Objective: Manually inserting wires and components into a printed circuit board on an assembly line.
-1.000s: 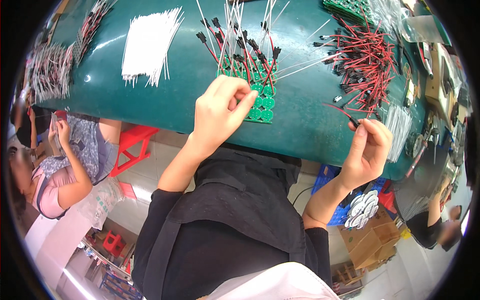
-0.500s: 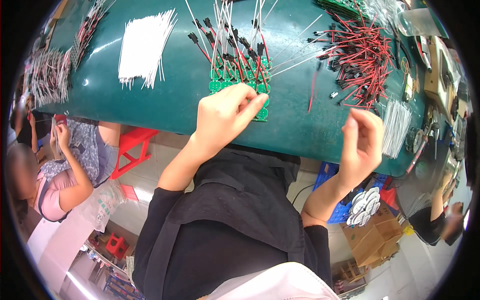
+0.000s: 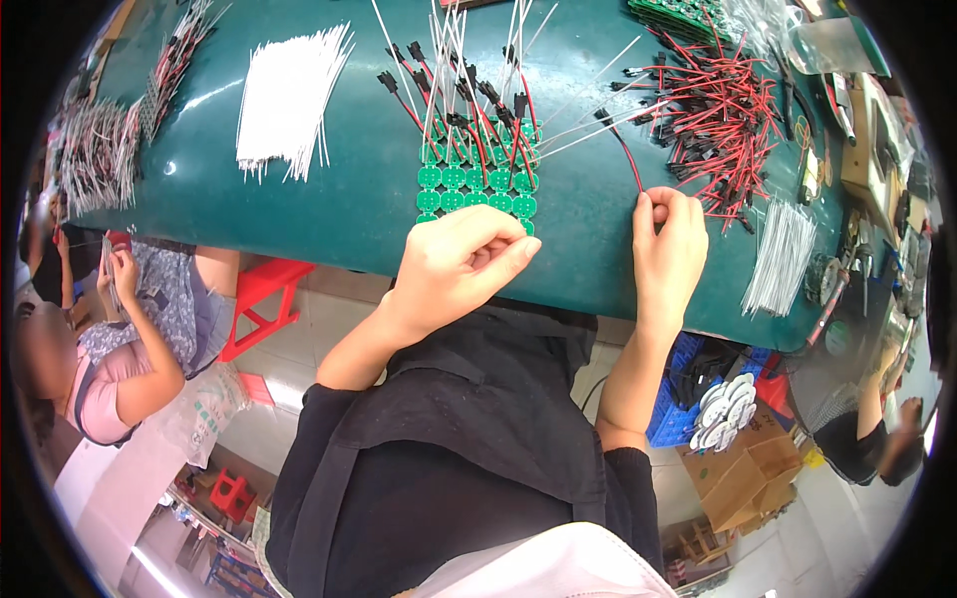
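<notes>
One green table bears one circuit-board panel; left hand pinched closed, contents unclear; right hand grips one red-black cable.

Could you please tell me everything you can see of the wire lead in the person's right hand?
The wire lead is thin, red and black, apparently plastic-coated, with a black connector at its far end. It curves up and left from the right hand, which pinches its near end, over the green tabletop; contact there is unclear.
</notes>
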Tool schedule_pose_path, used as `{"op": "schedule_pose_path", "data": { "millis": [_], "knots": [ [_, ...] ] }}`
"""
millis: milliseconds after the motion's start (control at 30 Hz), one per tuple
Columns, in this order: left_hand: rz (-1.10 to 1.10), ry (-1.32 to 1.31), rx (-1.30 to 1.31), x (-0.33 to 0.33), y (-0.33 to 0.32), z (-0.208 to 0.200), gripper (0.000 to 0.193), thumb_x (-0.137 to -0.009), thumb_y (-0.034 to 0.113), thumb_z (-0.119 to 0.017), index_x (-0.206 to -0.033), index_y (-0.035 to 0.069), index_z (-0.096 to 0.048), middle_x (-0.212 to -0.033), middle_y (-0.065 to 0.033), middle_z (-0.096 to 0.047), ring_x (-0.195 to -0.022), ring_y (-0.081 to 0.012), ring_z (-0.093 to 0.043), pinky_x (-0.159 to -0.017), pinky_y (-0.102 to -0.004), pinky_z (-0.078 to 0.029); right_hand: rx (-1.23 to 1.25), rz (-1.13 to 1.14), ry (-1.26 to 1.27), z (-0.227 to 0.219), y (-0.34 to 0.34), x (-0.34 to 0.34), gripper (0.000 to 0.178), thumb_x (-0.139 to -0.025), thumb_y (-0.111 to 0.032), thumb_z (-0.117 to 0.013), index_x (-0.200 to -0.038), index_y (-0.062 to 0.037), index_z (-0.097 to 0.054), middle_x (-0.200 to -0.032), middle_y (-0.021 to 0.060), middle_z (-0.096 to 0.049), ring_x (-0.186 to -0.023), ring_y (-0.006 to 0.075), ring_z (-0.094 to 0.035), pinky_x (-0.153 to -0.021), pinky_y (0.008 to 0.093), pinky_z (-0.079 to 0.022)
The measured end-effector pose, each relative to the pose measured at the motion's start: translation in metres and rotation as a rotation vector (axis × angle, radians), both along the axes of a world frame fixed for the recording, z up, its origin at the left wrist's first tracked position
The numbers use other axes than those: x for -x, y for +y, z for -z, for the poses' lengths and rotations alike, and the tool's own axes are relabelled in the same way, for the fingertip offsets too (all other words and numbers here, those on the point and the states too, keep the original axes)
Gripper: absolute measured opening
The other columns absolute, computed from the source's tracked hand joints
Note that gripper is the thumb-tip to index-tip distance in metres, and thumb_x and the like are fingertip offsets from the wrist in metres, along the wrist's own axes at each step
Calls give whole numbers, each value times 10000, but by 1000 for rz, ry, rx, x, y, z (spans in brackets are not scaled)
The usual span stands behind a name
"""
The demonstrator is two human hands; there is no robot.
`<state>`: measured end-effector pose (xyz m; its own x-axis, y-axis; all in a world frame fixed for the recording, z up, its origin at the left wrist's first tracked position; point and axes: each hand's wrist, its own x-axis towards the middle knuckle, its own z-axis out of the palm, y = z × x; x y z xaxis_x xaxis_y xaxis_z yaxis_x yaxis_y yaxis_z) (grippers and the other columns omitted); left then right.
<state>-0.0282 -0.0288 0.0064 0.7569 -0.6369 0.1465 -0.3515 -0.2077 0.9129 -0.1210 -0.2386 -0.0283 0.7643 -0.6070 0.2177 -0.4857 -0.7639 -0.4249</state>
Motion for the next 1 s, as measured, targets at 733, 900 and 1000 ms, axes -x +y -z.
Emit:
{"op": "schedule_pose_path", "data": {
  "millis": [733,900,1000],
  "knots": [
    [282,275,16,15,-7,-1,40,-862,50,-702,-870,31,-668,-741,-10,-577,-617,-78,-524,-542,-226,-426,-114,46,13,6,-7,30,101,-786,-72,-708,-817,-45,-616,-691,41,-543,-587,167,-514,-569,318,-425],
    [319,415,30,17,-14,5,74,-875,68,-704,-932,27,-681,-792,-19,-604,-696,-81,-579,-608,-219,-468,-1204,10,-357,-16,4,65,45,-906,-24,-621,-886,-33,-582,-771,-65,-510,-649,15,-428,-576,164,-345],
    [318,520,93,18,-26,7,136,-878,70,-703,-1002,16,-685,-874,-37,-622,-806,-95,-623,-695,-219,-510,-1349,-58,-388,-21,23,67,58,-906,-30,-619,-881,-43,-569,-832,-42,-524,-683,20,-439,-597,165,-348]
  ]
}}
